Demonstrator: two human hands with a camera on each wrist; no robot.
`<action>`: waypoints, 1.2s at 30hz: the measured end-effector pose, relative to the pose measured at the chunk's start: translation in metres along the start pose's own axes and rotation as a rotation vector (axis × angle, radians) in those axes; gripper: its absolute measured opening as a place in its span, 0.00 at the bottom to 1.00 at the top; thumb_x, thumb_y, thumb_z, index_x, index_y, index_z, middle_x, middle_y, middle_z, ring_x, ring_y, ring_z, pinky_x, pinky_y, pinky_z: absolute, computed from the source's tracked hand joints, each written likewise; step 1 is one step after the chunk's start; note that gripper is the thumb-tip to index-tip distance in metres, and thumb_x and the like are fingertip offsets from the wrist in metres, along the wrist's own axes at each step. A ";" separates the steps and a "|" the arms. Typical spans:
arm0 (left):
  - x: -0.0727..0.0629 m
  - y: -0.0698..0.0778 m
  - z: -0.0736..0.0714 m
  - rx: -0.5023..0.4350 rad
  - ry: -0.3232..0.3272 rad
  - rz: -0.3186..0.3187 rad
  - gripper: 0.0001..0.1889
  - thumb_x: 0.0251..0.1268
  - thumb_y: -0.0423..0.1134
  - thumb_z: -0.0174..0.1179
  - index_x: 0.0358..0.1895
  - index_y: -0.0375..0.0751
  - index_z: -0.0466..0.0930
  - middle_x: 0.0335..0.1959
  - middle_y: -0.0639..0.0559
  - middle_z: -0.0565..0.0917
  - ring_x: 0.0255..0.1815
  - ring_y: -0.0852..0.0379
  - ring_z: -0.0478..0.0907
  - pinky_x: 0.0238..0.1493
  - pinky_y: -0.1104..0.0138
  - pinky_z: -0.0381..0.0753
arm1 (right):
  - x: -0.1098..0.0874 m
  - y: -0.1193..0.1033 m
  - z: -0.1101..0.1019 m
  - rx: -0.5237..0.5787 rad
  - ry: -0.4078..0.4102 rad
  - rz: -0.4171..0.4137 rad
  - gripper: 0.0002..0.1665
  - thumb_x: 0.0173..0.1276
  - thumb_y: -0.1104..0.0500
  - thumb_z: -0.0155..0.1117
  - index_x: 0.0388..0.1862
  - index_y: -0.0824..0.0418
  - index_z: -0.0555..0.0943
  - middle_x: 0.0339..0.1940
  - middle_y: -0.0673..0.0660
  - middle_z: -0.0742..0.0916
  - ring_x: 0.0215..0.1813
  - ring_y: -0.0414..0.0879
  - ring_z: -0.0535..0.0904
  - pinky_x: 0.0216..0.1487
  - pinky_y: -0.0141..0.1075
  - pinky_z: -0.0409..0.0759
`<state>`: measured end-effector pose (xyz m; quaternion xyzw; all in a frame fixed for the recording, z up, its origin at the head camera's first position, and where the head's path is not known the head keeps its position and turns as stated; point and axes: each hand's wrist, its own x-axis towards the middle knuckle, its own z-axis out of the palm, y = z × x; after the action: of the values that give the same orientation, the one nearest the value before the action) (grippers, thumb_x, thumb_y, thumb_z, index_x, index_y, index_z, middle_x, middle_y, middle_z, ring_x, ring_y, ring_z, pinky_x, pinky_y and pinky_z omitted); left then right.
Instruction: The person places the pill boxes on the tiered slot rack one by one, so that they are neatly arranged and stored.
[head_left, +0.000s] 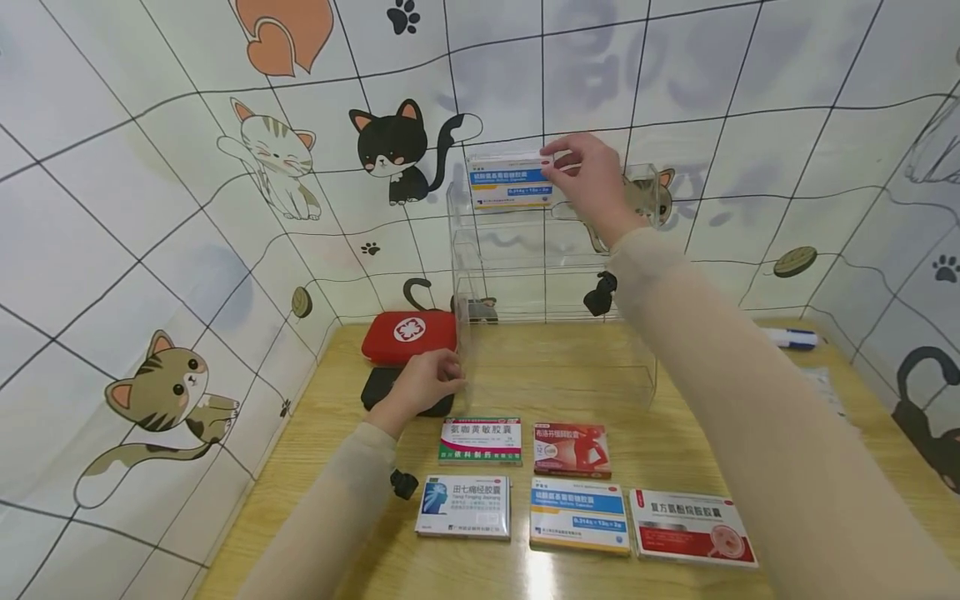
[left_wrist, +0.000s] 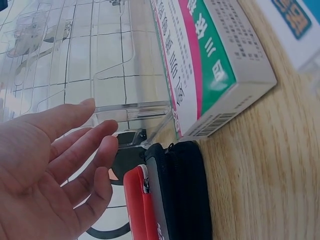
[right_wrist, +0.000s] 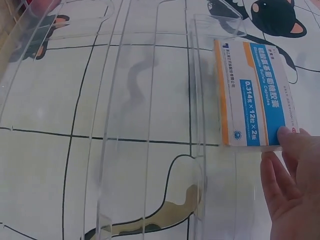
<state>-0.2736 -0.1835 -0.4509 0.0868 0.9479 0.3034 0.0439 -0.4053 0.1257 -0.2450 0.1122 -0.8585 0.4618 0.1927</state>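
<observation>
On the top tier of a clear acrylic rack (head_left: 555, 379) stands a blue-and-white medicine box (head_left: 510, 185). My right hand (head_left: 592, 187) pinches it at its right end; in the right wrist view the thumb lies on the front of the box (right_wrist: 255, 95). Down by the rack's lower left side is my left hand (head_left: 423, 383), its fingers loosely bent. The left wrist view has the left hand (left_wrist: 65, 165) with thumb and fingers apart, close to the clear edge; whether they touch it I cannot tell.
In front of the rack lie a green-and-white box (head_left: 480, 440), a red box (head_left: 572, 450), a white box (head_left: 463, 507), another blue-and-white box (head_left: 579, 515) and a red-and-white box (head_left: 693, 527). Left stand a red case (head_left: 408, 336) and black case (head_left: 382, 386). A marker (head_left: 791, 338) lies right.
</observation>
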 end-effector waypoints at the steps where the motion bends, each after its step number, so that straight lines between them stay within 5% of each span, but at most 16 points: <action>1: 0.000 0.000 0.000 0.000 -0.003 0.000 0.20 0.63 0.42 0.74 0.57 0.45 0.83 0.39 0.57 0.87 0.40 0.56 0.80 0.47 0.61 0.84 | -0.001 0.002 0.003 -0.004 -0.007 -0.014 0.18 0.75 0.49 0.66 0.61 0.46 0.84 0.65 0.49 0.81 0.58 0.43 0.83 0.63 0.34 0.81; 12: 0.002 -0.001 -0.002 0.019 0.003 0.006 0.21 0.62 0.43 0.75 0.56 0.47 0.82 0.39 0.58 0.88 0.40 0.57 0.81 0.49 0.60 0.85 | -0.005 0.003 0.018 0.000 -0.045 -0.056 0.21 0.74 0.53 0.67 0.64 0.51 0.82 0.66 0.52 0.79 0.61 0.43 0.83 0.64 0.33 0.80; 18: 0.001 -0.003 -0.002 0.022 -0.002 0.011 0.19 0.63 0.44 0.74 0.56 0.48 0.82 0.39 0.59 0.87 0.40 0.57 0.81 0.47 0.61 0.84 | -0.028 0.000 0.008 -0.065 -0.016 -0.087 0.31 0.72 0.56 0.69 0.73 0.47 0.75 0.71 0.52 0.77 0.66 0.47 0.79 0.68 0.38 0.78; 23: 0.000 -0.004 0.001 0.011 0.008 0.010 0.19 0.63 0.43 0.74 0.56 0.47 0.83 0.40 0.58 0.87 0.40 0.57 0.81 0.48 0.60 0.84 | -0.076 0.004 -0.008 -0.023 -0.007 -0.101 0.28 0.71 0.58 0.70 0.70 0.52 0.78 0.68 0.55 0.78 0.63 0.51 0.80 0.67 0.46 0.79; 30: 0.001 -0.001 0.002 0.017 0.006 -0.003 0.21 0.63 0.42 0.74 0.58 0.45 0.83 0.41 0.57 0.88 0.42 0.56 0.82 0.49 0.58 0.85 | -0.171 0.038 -0.034 -0.070 -0.106 -0.091 0.25 0.70 0.57 0.72 0.65 0.53 0.80 0.64 0.55 0.81 0.57 0.54 0.83 0.60 0.53 0.82; 36: 0.005 -0.002 0.004 0.023 0.013 -0.015 0.21 0.62 0.42 0.74 0.57 0.46 0.83 0.41 0.56 0.88 0.42 0.56 0.82 0.49 0.59 0.85 | -0.238 0.078 -0.053 -0.149 -0.132 -0.047 0.24 0.72 0.51 0.71 0.65 0.50 0.81 0.64 0.52 0.83 0.56 0.51 0.84 0.57 0.40 0.82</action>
<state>-0.2782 -0.1822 -0.4551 0.0781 0.9521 0.2929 0.0392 -0.2078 0.2164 -0.3806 0.1476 -0.8985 0.3836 0.1542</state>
